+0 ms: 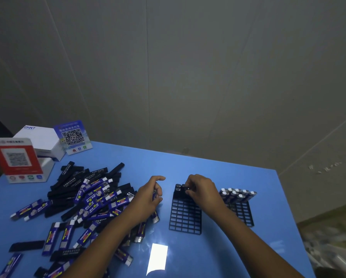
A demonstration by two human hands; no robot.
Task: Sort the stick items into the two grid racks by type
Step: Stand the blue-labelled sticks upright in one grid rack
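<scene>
Right hand (200, 189) covers the far right cells of the middle rack (185, 213); what its fingertips pinch is too small to tell. Left hand (148, 199) hides most of a blue stick (154, 194). Pile (83, 199) cut off lower left; print unreadable.

Both forearms reach forward, left hand (149, 194) and right hand (201, 188) curled.

Shop counter: QR payment stands (72, 137)

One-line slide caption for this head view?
Right hand seats a black stick in the near rack; left hand holds a blue stick.
</scene>
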